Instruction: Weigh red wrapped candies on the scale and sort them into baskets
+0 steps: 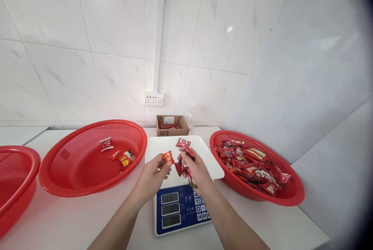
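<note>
Pinched in the left hand [154,173]: one small orange packet [168,157]

The left thumb and fingers press together on the small orange packet. The right hand [200,169] is curled around a bunch of red packets [183,166] — how many is hard to tell, since the fingers cover some of them. Both hands are up over the white plate [208,160] of a scale [159,224], close to each other. The small orange packet is just beside the bunch, but it is hard to say if they touch.

One flat red packet [183,142] lies on the plate, behind the hands. On one side is the left basket [84,191], with a few loose packets [106,144] in it. On the other side is the right basket [279,201], with a big heap of packets [256,166]. A cardboard box [177,132] sits behind the plate.

It looks like the step now is picking through a handful, one packet at a time. The next move seems to call for two jobs at once — the left fingers need to pinch well so their packet does not drop, and the right hand needs to hang on so none of its bunch slips out.
</note>
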`<state>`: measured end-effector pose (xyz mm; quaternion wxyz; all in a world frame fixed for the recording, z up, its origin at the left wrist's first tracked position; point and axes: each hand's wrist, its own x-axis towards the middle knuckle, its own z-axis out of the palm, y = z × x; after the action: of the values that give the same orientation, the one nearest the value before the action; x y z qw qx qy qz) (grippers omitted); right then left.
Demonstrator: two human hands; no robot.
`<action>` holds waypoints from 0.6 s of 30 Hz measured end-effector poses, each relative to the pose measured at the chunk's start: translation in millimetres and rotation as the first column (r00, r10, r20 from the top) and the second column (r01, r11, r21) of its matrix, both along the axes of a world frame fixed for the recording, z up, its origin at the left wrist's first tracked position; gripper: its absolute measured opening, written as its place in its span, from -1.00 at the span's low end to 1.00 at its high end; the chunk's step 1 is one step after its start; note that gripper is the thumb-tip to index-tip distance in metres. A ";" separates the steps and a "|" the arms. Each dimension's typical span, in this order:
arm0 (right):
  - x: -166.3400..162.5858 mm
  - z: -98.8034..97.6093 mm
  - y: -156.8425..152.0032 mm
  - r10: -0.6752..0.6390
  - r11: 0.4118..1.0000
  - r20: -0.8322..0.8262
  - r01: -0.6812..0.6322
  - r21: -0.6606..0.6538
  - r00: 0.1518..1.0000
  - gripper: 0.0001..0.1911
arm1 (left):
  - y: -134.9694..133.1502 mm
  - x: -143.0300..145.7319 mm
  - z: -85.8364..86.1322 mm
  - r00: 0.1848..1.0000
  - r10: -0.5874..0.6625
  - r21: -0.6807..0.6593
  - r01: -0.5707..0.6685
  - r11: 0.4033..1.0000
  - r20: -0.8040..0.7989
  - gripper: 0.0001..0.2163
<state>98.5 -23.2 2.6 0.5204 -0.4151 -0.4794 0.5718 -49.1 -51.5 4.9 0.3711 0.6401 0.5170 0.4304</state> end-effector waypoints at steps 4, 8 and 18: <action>9.3 2.2 8.0 -0.019 1.000 0.174 0.021 -0.006 0.985 -0.66 | 3.5 -6.4 -2.5 0.982 0.072 0.047 -0.064 0.997 -0.177 -0.77; 14.1 -1.8 18.2 0.166 0.986 0.301 -0.148 -0.082 0.939 -0.70 | 8.6 -10.3 -10.8 0.901 0.108 0.066 -0.089 0.994 -0.421 -0.65; 31.7 -1.2 28.8 -0.092 0.985 0.546 -0.004 0.172 0.832 -0.76 | 9.9 -12.6 -16.7 0.710 0.191 0.196 -0.076 0.978 -0.677 -0.75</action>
<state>130.2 5.7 1.4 0.4056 -0.5287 -0.6452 0.3737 -61.7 -41.6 -11.8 0.0685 0.7417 0.6284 0.2242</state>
